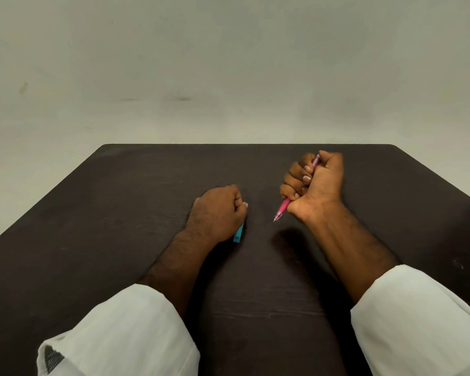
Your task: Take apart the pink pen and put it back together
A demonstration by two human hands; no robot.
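My right hand (316,183) is closed in a fist around the pink pen (282,208), held above the dark table. The pen's clear pointed tip sticks out below the fist toward the lower left, and its pale upper end shows above the fingers. My left hand (217,213) rests on the table as a loose fist. A small blue piece (238,234) pokes out from under its lower right edge; how much of that piece the hand covers is hidden.
The dark brown wooden table (120,213) fills the lower view, its far edge against a plain pale wall (228,63). White sleeves cover both forearms near the bottom.
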